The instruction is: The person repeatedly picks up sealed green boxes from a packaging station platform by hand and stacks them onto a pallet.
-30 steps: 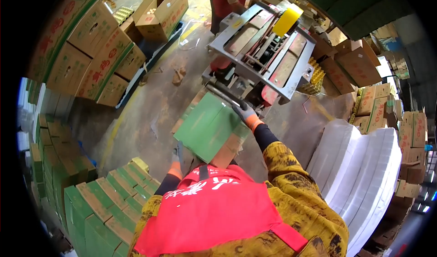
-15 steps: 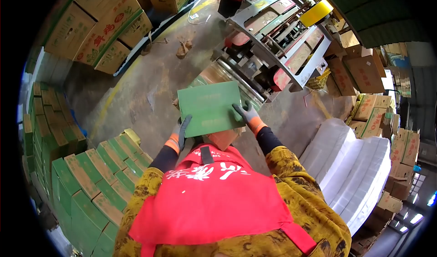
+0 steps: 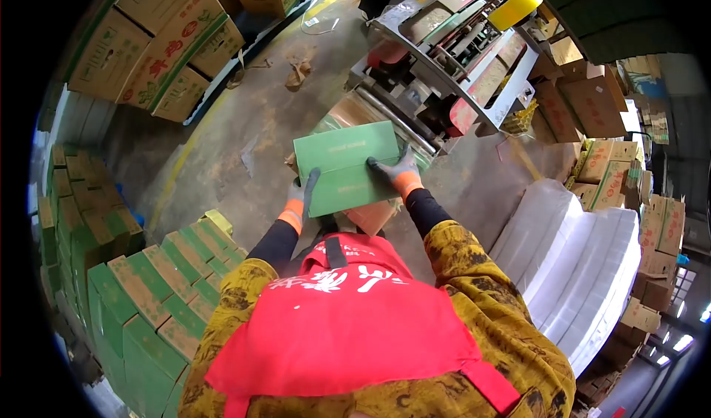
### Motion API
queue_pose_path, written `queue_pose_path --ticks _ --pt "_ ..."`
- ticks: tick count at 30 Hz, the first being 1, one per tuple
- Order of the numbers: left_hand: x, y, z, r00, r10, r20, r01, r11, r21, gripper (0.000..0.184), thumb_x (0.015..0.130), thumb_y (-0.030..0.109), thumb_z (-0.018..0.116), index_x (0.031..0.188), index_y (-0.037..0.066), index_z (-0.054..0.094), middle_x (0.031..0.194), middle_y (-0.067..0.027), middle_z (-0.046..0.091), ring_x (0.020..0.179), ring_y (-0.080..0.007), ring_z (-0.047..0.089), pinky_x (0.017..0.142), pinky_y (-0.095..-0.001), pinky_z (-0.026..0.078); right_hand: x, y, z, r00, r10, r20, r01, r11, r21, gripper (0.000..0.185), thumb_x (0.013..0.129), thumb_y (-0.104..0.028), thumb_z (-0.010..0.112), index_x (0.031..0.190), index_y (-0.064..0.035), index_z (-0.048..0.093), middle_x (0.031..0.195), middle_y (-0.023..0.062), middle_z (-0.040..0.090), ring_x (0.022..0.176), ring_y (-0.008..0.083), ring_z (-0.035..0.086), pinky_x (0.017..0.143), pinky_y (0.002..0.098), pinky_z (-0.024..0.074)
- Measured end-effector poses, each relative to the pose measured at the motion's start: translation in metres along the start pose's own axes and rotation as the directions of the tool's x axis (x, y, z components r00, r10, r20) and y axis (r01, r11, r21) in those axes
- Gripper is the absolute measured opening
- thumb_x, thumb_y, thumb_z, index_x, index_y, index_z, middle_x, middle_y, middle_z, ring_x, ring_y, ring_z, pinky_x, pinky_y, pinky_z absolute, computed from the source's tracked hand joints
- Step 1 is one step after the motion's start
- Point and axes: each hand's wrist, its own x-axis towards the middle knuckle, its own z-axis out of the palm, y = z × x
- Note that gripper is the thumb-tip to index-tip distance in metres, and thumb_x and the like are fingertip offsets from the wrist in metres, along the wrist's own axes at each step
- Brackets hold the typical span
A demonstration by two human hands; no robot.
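A green cardboard box (image 3: 342, 185) with faint print and a seam across its top is in front of my apron, above a brown carton surface (image 3: 370, 214) at the end of the taping machine (image 3: 452, 55). My left hand (image 3: 302, 190), in a grey and orange glove, grips the box's left edge. On the right side, my right hand (image 3: 398, 172) wears a matching glove and holds the box, its thumb lying over the top face. The underside of the box and the fingers beneath it are hidden.
Stacked green and brown boxes (image 3: 159, 299) stand at my left. Printed cartons (image 3: 174, 40) fill the upper left. A roll of yellow tape (image 3: 515, 8) is on the machine. White wrapped bundles (image 3: 566, 259) lie at right, with more cartons (image 3: 589, 107) behind. Brown scraps (image 3: 298, 74) litter the floor.
The box has tilted and shifted slightly right. My right hand has slid inward over the top face, and my left hand has moved slightly up and right along the edge.
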Motion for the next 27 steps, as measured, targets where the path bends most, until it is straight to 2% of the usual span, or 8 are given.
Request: queue_pose_path --ticks 3,6,9,12,14,18,25,27 --pt "-0.001 0.003 -0.001 0.993 -0.084 0.087 0.094 0.99 -0.11 0.071 0.073 0.051 0.073 0.116 -0.002 0.056 0.1 -0.0091 0.064 0.085 -0.0164 0.061 0.072 -0.0303 0.05 -0.019 -0.029 -0.003 0.993 -0.041 -0.113 0.014 0.974 -0.228 0.122 0.058 -0.064 0.074 0.147 -0.0067 0.013 0.146 0.0214 0.029 0.133 0.0339 0.032 0.107 0.041 0.0297" --pt "0.0 -0.002 -0.002 0.983 0.068 0.169 -0.055 0.995 -0.083 0.068 0.076 0.049 0.072 0.118 -0.001 0.054 0.105 -0.0097 0.063 0.089 -0.0173 0.06 0.074 -0.031 0.05 -0.019 -0.031 0.009 0.998 0.006 -0.06 -0.017 0.982 -0.188 0.121 0.058 -0.064 0.074 0.146 -0.0066 0.013 0.145 0.0217 0.031 0.132 0.0352 0.034 0.107 0.0413 0.0304" --pt "-0.007 0.01 -0.002 0.954 -0.009 0.299 0.07 0.979 -0.193 0.064 0.08 0.044 0.069 0.121 -0.002 0.051 0.11 -0.011 0.061 0.093 -0.0188 0.06 0.078 -0.0318 0.05 -0.014 -0.016 0.015 0.993 -0.088 -0.082 0.075 0.986 -0.151 0.118 0.059 -0.061 0.074 0.146 -0.0047 0.016 0.141 0.0237 0.035 0.129 0.0372 0.037 0.106 0.0422 0.0315" --pt "-0.008 0.011 -0.003 0.945 0.039 0.323 0.025 0.981 -0.19 0.065 0.082 0.04 0.068 0.127 -0.003 0.047 0.116 -0.0111 0.059 0.098 -0.0203 0.058 0.081 -0.0324 0.049 -0.007 0.007 0.013 0.972 -0.212 -0.104 0.21 0.977 -0.023 0.107 0.065 -0.055 0.073 0.144 -0.0028 0.023 0.138 0.0252 0.039 0.127 0.0369 0.039 0.105 0.0407 0.0333" --pt "0.005 -0.006 -0.01 0.954 0.002 0.301 0.04 0.991 -0.131 0.069 0.081 0.042 0.069 0.127 -0.003 0.047 0.115 -0.0104 0.059 0.097 -0.0204 0.059 0.081 -0.0314 0.049 -0.012 0.019 0.01 0.974 -0.175 -0.147 0.19 0.977 0.094 0.096 0.071 -0.05 0.071 0.141 -0.0001 0.028 0.136 0.0251 0.041 0.126 0.036 0.041 0.104 0.0391 0.0352" --pt "-0.011 0.01 -0.008 0.945 -0.02 0.327 0.077 0.984 -0.161 0.067 0.08 0.041 0.069 0.127 -0.002 0.047 0.115 -0.0111 0.059 0.097 -0.0205 0.06 0.081 -0.0317 0.05 -0.032 0.044 0.003 0.998 -0.026 -0.054 0.035 0.987 0.158 0.089 0.076 -0.049 0.067 0.138 0.0032 0.032 0.132 0.025 0.046 0.122 0.0377 0.045 0.101 0.0391 0.0373" --pt "-0.043 0.042 -0.005 0.933 0.01 0.36 0.082 0.967 -0.239 0.066 0.081 0.042 0.068 0.126 -0.001 0.048 0.115 -0.0112 0.06 0.097 -0.0212 0.06 0.081 -0.0325 0.051 -0.043 0.061 0.019 0.996 -0.063 -0.068 0.074 0.981 0.177 0.075 0.081 -0.047 0.062 0.133 0.0026 0.041 0.131 0.0257 0.047 0.123 0.0368 0.045 0.102 0.0381 0.0367" --pt "-0.016 0.017 -0.012 0.931 -0.009 0.366 0.057 0.991 -0.12 0.067 0.081 0.044 0.068 0.127 -0.001 0.048 0.116 -0.0118 0.06 0.098 -0.0217 0.06 0.081 -0.0325 0.051 -0.046 0.06 0.017 0.997 -0.054 -0.058 0.064 0.981 0.183 0.073 0.081 -0.047 0.062 0.132 0.002 0.042 0.13 0.0254 0.048 0.122 0.037 0.045 0.102 0.0382 0.0367"
